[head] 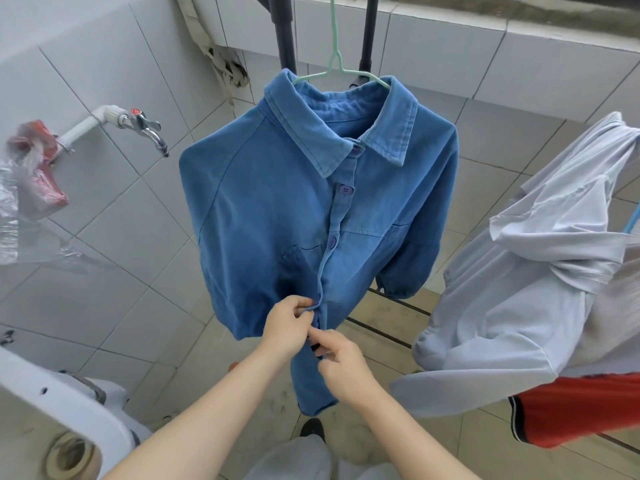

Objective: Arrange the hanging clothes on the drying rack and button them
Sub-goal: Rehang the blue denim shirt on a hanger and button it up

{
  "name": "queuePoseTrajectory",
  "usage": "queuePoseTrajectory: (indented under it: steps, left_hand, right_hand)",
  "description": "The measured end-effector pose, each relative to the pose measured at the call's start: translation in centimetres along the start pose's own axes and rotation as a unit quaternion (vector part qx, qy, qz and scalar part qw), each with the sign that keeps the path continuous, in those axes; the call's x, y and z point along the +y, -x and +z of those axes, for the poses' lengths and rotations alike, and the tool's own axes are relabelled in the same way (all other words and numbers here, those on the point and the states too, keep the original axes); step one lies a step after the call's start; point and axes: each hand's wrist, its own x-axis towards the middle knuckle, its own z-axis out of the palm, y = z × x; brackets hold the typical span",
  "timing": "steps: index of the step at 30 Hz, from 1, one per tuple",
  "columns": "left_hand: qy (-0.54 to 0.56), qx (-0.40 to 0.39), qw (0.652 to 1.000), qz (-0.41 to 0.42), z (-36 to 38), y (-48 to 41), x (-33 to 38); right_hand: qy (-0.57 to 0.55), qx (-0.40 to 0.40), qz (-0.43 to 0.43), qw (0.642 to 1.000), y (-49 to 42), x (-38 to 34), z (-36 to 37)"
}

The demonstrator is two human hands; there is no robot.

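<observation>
While a soft, faded blue denim shirt [277, 209] hangs on a thin mint-green hanger [337, 62], the left hand [285, 327] pinches its folded placket edge low on the front and the right hand [341, 362] grasps the cloth just beneath; right of the shirt droops a smooth, pale grey garment [519, 289]

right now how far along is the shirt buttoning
Done: the blue shirt hangs on the green hanger with three upper buttons closed. In hand: left hand and right hand pinch the placket lower down, at the next button. Left: anything below the hands, plus the bunched white garment alongside.
</observation>
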Motion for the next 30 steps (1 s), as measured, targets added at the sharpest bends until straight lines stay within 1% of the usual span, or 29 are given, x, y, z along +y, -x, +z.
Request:
queuePoseTrajectory:
  steps: [2,5,7,9,11,13,15,16,19,21,26,30]
  left_hand:
    - [-0.004,-0.001,1.000,0.016,-0.3,-0.2,0.5]
    - [0.010,-0.027,0.999,0.031,-0.8,-0.4,1.5]
    - [0.023,-0.050,0.998,0.033,-1.2,-0.4,2.0]
    - [0.035,-0.067,0.997,0.028,-1.6,-0.4,2.2]
    - [0.045,-0.091,0.995,0.027,-1.8,-0.2,2.2]
    - [0.054,-0.112,0.992,0.038,-1.8,0.0,2.2]
    - [0.059,-0.114,0.990,0.056,-1.8,0.1,2.3]
    - [0.067,-0.112,0.990,0.059,-1.8,0.2,2.4]
    - [0.094,-0.105,0.988,0.055,-1.8,0.1,2.4]
    - [0.110,-0.103,0.987,0.048,-1.8,0.1,2.4]
    - [0.120,-0.103,0.987,0.031,-1.7,0.1,2.3]
    - [0.127,-0.103,0.986,0.013,-2.0,0.1,2.1]
  right_hand:
    - [-0.002,0.049,0.033,0.998,0.0,0.5,-0.3]
    - [0.036,0.139,0.110,0.983,-0.2,1.8,-0.7]
    - [0.055,0.165,0.146,0.974,-0.1,2.4,-0.6]
    - [0.068,0.172,0.155,0.971,-0.2,2.7,-0.4]
    - [0.045,0.165,0.130,0.977,-0.5,2.4,-0.2]
    - [-0.004,0.119,0.079,0.990,-0.9,1.9,-0.2]
    - [-0.032,0.077,0.058,0.995,-1.2,1.6,-0.4]
    - [-0.036,0.081,0.064,0.994,-1.2,1.5,-0.5]
    - [-0.020,0.162,0.086,0.983,-1.2,1.4,-0.5]
    - [-0.016,0.198,0.091,0.976,-1.2,1.2,-0.1]
    - [-0.035,0.189,0.118,0.974,-1.6,0.7,0.3]
    - [-0.025,0.159,0.119,0.980,-1.7,0.8,-0.4]
